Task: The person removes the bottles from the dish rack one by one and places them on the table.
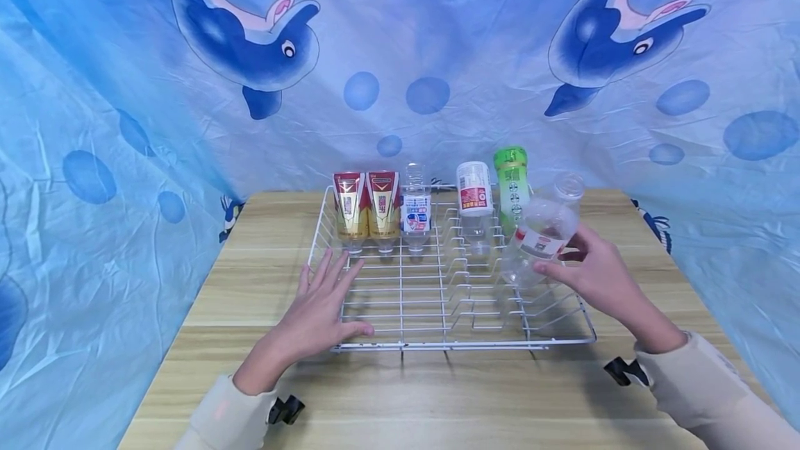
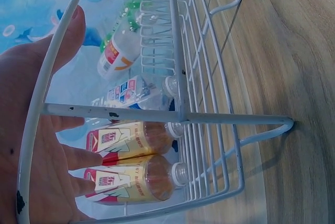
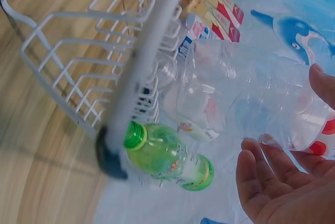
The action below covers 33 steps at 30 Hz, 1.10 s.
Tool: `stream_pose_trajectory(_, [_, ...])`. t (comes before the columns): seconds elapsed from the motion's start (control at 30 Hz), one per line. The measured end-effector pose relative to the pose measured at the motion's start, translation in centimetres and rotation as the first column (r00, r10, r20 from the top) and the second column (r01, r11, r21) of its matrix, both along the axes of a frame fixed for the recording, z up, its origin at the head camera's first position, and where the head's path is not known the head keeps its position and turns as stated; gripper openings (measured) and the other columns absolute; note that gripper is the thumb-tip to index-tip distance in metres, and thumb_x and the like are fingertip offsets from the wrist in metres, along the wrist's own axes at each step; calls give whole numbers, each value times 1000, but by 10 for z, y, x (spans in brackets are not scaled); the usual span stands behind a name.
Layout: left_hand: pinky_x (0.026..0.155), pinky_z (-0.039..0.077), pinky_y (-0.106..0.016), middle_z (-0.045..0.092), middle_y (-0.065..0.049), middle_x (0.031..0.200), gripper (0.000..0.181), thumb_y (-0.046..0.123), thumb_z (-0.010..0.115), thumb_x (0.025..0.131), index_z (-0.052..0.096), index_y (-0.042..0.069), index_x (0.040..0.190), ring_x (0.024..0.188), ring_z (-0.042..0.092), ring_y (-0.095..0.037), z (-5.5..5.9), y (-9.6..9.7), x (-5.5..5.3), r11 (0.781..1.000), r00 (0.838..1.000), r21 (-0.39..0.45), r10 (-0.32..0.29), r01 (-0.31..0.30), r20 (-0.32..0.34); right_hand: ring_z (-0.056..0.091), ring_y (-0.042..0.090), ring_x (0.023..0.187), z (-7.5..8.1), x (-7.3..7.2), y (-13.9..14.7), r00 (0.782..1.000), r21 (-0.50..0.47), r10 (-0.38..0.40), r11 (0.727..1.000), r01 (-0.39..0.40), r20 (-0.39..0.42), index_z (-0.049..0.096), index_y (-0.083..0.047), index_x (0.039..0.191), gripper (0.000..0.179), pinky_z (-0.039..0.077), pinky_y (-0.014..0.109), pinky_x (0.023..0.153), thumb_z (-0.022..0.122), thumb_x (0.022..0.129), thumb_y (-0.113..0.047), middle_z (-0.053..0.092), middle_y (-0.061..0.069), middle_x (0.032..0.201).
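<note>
My right hand [image 1: 600,273] grips a clear plastic bottle [image 1: 550,221] with a white and red label, tilted over the right part of a white wire rack [image 1: 437,346]. In the right wrist view, thumb and fingers lie on opposite sides of this bottle [image 3: 235,93]. My left hand [image 1: 319,318] has its fingers spread at the rack's left front and holds nothing. Just beyond its fingertips, two bottles with gold and red labels [image 1: 348,207] [image 1: 383,207] stand neck down. Beside them is a small clear bottle [image 1: 416,210] with a white and blue label.
Farther right in the rack stand a white-labelled bottle [image 1: 474,189] and a green bottle [image 1: 512,179], both neck down. The rack rests on a wood-grain table [image 1: 400,401]. Behind it hangs a blue curtain [image 1: 400,40] with dolphins.
</note>
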<state>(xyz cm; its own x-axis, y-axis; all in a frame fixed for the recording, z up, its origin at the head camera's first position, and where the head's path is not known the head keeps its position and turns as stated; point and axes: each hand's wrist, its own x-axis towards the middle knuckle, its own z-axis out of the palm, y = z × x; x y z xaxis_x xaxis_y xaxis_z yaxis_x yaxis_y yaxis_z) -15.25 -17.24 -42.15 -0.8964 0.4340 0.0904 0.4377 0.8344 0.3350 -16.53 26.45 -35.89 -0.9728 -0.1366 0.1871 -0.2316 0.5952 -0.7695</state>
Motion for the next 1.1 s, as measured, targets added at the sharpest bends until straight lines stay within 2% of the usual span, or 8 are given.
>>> stream_pose_trajectory(0.23, [115,-5,-71,11,-18,167,113,82,60,76,26,15,161,152,-1,-43,-1,0,0,1000,1000,-14,0,0,-2,64,41,103,2,-1,8,999,-4,-30,1000,30,-15,49,-2,139,64,55,15,73,82,87,-20,63,25,119])
stream_pose_trajectory(0.33, [115,-5,-71,11,-17,167,113,82,60,76,26,16,161,152,-2,-42,0,0,-1,1000,1000,-17,1,-1,-1,65,38,101,1,-2,11,999,3,-46,999,46,-20,50,-1,138,64,55,15,72,83,86,-20,63,24,118])
stream_pose_trajectory(0.53, [115,-4,-71,11,-17,167,112,81,60,77,25,17,162,152,-1,-43,-1,0,-2,1000,1000,-27,3,-4,-11,62,5,93,0,-5,18,994,15,-89,996,90,-62,52,0,135,62,54,11,73,84,85,-17,64,23,115])
stream_pose_trajectory(0.63, [116,-4,-70,9,-16,168,112,82,59,78,24,18,162,152,-1,-42,-1,0,-2,999,1000,-36,6,-6,-6,59,-4,90,1,-5,21,991,20,-112,993,114,-67,52,1,134,61,53,9,72,84,85,-17,64,24,114])
stream_pose_trajectory(0.9, [116,-6,-70,8,-15,168,112,85,55,77,25,18,162,153,-5,-39,-1,0,-2,1000,1000,-30,9,-9,9,58,-6,90,2,-5,28,988,29,-136,990,138,-70,50,0,137,63,52,8,72,83,86,-17,63,24,115])
stream_pose_trajectory(1.1, [116,-3,-71,9,-15,168,111,83,57,78,25,18,162,153,-1,-42,-2,0,-2,999,1000,-41,6,-6,-9,57,-6,90,0,-7,35,983,23,-149,988,152,-112,52,0,137,63,50,6,73,84,84,-13,60,16,116])
